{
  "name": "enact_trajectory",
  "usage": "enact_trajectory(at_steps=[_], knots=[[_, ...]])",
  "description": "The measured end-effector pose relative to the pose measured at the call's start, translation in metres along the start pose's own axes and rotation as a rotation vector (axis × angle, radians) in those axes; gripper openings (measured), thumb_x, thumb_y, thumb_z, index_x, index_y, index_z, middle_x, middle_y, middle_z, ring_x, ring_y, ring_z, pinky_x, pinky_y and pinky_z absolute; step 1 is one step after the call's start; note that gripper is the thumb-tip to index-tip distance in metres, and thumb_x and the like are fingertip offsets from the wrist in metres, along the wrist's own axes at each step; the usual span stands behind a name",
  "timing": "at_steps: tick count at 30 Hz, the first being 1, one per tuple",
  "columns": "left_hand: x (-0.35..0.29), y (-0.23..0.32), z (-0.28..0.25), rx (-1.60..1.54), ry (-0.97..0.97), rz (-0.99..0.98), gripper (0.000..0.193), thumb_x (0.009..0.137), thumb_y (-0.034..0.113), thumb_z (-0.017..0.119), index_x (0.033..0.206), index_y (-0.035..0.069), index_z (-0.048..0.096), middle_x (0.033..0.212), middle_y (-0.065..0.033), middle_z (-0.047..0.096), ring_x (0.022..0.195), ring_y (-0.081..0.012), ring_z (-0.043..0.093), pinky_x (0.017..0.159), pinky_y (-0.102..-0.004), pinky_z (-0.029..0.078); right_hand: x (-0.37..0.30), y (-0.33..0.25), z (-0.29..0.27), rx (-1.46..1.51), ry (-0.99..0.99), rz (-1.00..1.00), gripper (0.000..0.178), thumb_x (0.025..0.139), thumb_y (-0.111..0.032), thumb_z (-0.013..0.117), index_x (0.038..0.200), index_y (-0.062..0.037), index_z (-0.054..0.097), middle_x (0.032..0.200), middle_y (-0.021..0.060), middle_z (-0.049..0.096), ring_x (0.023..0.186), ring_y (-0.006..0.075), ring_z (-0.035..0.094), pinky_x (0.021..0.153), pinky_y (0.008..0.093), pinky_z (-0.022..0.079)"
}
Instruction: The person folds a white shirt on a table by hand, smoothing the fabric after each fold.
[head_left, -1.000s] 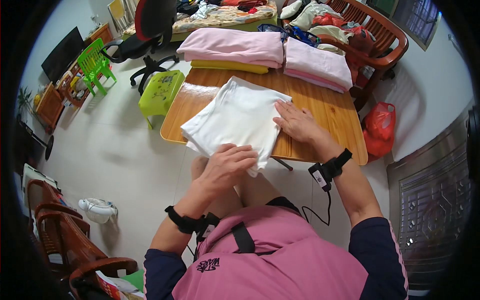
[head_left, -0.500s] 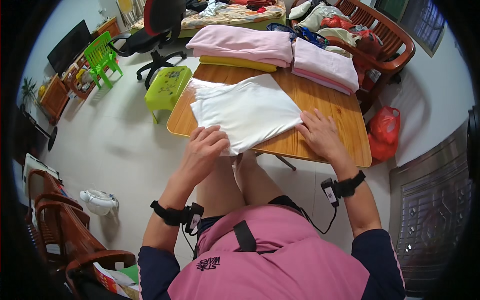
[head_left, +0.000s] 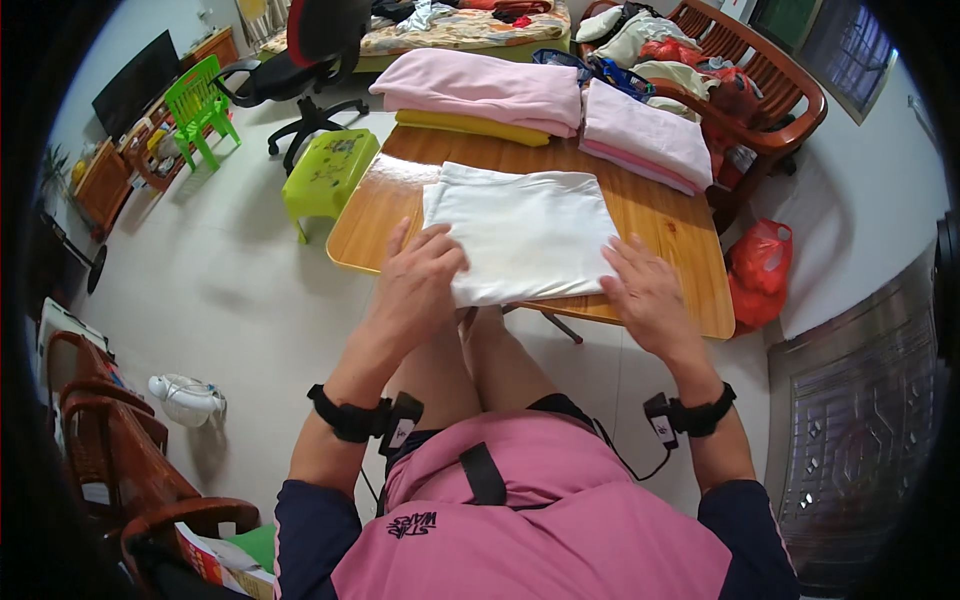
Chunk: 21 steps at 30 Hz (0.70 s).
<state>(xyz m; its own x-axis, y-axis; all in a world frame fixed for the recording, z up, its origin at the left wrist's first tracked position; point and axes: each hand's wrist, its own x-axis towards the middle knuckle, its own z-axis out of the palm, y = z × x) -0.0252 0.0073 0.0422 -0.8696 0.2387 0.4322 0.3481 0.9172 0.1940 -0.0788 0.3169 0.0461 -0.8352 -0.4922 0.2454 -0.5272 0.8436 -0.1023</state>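
A folded white cloth (head_left: 525, 235) lies flat on the near half of the wooden table (head_left: 640, 205), roughly rectangular, its lower edge close to the table's front edge. At the cloth's left edge is my left hand (head_left: 418, 280), fingers apart and slightly bent, a little blurred. My right hand (head_left: 645, 295) rests by the lower right corner, its fingers spread and the fingertips against the cloth's side. Neither hand grips the cloth. Whether it is a garment or a plain piece of fabric I cannot tell.
Folded pink cloth (head_left: 480, 85) on yellow fabric (head_left: 470, 126) and a second pink stack (head_left: 645, 135) line the table's far side. A green stool (head_left: 330, 175) stands left of the table; a red plastic bag (head_left: 760, 270) sits right. Behind are an office chair (head_left: 300, 85) and a wooden bench (head_left: 780, 95).
The white cloth has turned so its lower edge now runs nearly parallel to the table's front. My left hand has shifted slightly right and up, and the right hand slightly right and down.
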Motion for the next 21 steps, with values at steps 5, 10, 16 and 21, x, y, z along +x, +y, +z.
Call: enact_trajectory(at_steps=[5,10,16,21], knots=[[0.029,0.011,0.041,-0.104,0.037,0.035,0.028,0.091,0.011,0.056,0.118,0.008,0.062,0.127,-0.0091,0.059,0.135,-0.0305,0.045,0.114,-0.054,0.028,0.049,-0.05,0.039,0.231,-0.087,-0.177,0.057,0.103,-0.045,0.037,0.146,-0.0095,0.042,0.154,0.0118,0.037,0.143,0.0311,0.033,0.115,0.0514,0.025],[0.03,0.006,0.063,0.112,-0.202,-0.076,0.059,0.099,0.044,0.044,0.146,0.008,0.041,0.154,-0.0152,0.036,0.144,-0.0341,0.03,0.116,-0.0536,0.022,0.063,-0.047,0.055,0.12,-0.183,-0.123,0.063,0.102,-0.05,0.035,0.152,-0.0117,0.032,0.16,0.0099,0.026,0.147,0.0282,0.024,0.118,0.0516,0.018],[0.03,0.005,0.051,0.131,-0.25,-0.161,0.068,0.098,0.056,0.038,0.148,0.01,0.038,0.157,-0.0168,0.029,0.147,-0.0346,0.023,0.119,-0.0537,0.012,0.055,0.001,0.046,0.089,-0.209,0.138,0.073,0.097,-0.056,0.038,0.154,-0.0103,0.028,0.162,0.0087,0.021,0.149,0.0246,0.02,0.119,0.051,0.013],[0.033,-0.007,0.049,0.138,-0.271,-0.221,0.071,0.097,0.059,0.037,0.151,0.011,0.035,0.158,-0.016,0.027,0.149,-0.0325,0.02,0.119,-0.0555,0.01,0.041,0.031,0.041,0.088,-0.2,0.257,0.074,0.097,-0.056,0.039,0.154,-0.0099,0.028,0.161,0.0096,0.025,0.149,0.0257,0.022,0.119,0.0512,0.015]])
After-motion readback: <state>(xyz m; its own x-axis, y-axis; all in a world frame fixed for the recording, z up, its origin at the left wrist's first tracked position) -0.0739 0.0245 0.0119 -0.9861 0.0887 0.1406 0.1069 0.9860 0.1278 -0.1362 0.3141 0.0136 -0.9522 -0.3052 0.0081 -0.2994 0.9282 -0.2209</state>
